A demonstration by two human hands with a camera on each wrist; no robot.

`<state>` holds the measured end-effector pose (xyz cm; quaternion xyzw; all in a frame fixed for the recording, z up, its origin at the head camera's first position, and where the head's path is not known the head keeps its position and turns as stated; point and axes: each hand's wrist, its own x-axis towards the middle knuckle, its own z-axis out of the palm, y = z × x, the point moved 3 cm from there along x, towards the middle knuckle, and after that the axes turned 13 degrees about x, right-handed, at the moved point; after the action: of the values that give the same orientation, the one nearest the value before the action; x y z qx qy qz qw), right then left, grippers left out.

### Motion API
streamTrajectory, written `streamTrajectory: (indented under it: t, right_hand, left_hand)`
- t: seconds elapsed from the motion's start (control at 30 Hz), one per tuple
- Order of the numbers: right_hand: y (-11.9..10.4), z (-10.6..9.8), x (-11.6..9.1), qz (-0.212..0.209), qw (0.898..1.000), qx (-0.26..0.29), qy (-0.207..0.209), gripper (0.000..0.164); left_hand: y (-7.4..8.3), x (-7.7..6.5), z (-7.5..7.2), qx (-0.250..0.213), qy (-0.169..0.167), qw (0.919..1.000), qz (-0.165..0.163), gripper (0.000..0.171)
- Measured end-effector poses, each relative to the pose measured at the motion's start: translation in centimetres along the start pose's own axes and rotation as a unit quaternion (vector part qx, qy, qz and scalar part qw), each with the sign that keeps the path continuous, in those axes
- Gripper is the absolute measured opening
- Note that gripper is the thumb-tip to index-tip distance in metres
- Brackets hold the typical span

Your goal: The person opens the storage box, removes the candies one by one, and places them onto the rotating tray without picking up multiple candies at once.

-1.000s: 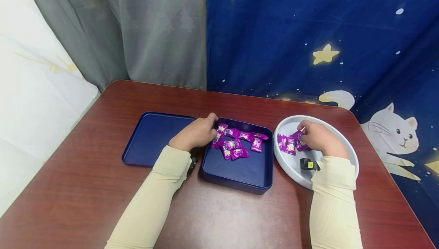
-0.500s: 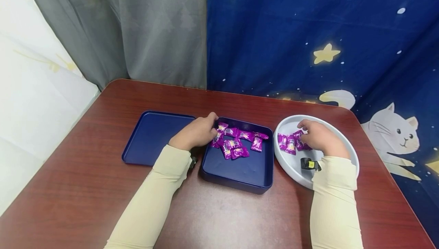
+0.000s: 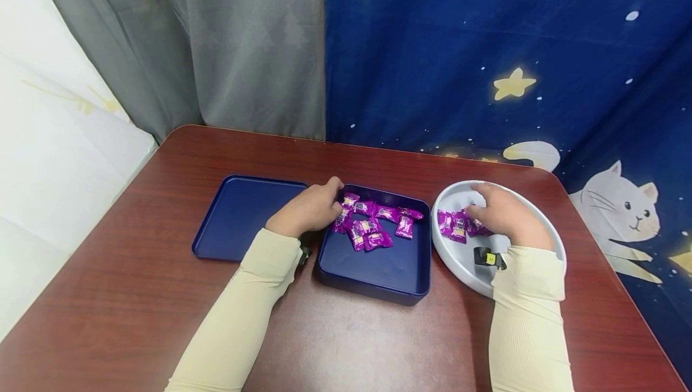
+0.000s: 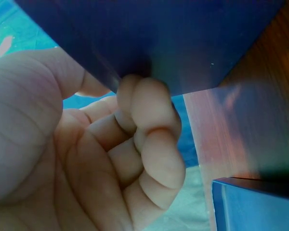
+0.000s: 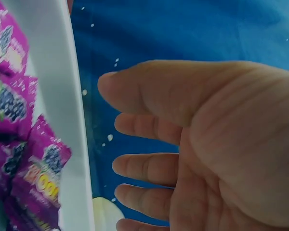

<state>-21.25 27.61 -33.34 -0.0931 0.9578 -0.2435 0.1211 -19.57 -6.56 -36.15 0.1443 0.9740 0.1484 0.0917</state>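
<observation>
My left hand (image 3: 308,209) grips the far left corner of a navy blue box (image 3: 400,269) in the head view. In the left wrist view its thumb goes over the rim, and curled fingers (image 4: 161,156) press the outer wall. Several purple-wrapped candies (image 3: 378,241) lie in the far half of that box. Over the round white tray (image 3: 459,253) hovers my right hand (image 3: 508,218), holding nothing, its fingers fairly straight and apart in the right wrist view. Beside it, a few more grape-printed candies (image 5: 38,175) lie in the tray, partly hidden by the hand in the head view.
A flat navy lid (image 3: 238,224) rests on the brown table (image 3: 135,248), left of the box and partly behind my left hand. The tray stands close against the box's right side. Curtains (image 3: 259,50) hang beyond the table's far edge.
My right hand has lifted slightly, with thumb and forefinger shifted a little away from the candies. The left hand, the box and the candies look unmoved.
</observation>
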Motion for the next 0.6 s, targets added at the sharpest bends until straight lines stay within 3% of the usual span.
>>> streamTrajectory:
  t: [0.6]
  right_hand:
    - [-5.9,0.3,-1.3,-0.069,0.998,-0.003,0.001,0.063]
  left_hand:
    - [0.0,0.1,0.0,0.003,-0.002,1.0,-0.004,0.043]
